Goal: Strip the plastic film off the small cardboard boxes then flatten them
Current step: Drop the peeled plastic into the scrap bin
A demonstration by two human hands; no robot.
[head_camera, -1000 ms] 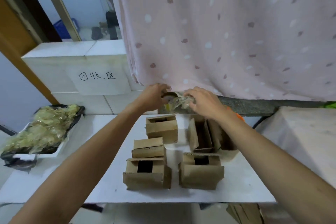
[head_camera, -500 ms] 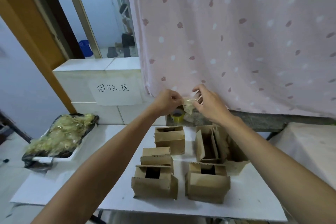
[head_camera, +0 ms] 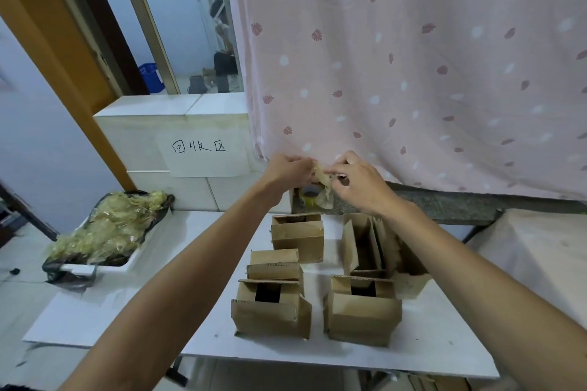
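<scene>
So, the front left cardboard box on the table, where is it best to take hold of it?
Probably grip the front left box by its two end walls, from above: it stands upright, and its half-folded top flaps leave a gap.

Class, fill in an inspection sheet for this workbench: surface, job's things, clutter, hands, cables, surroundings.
Surface: white table.
Job's things: several open cardboard boxes on the table; wad of film held above them.
Clutter: tray heaped with film, at the left; roll of tape behind the boxes.
Hands: left hand and right hand both pinch the wad.
Cables: nothing seen.
Surroundings: pink curtain; paper sign.
</scene>
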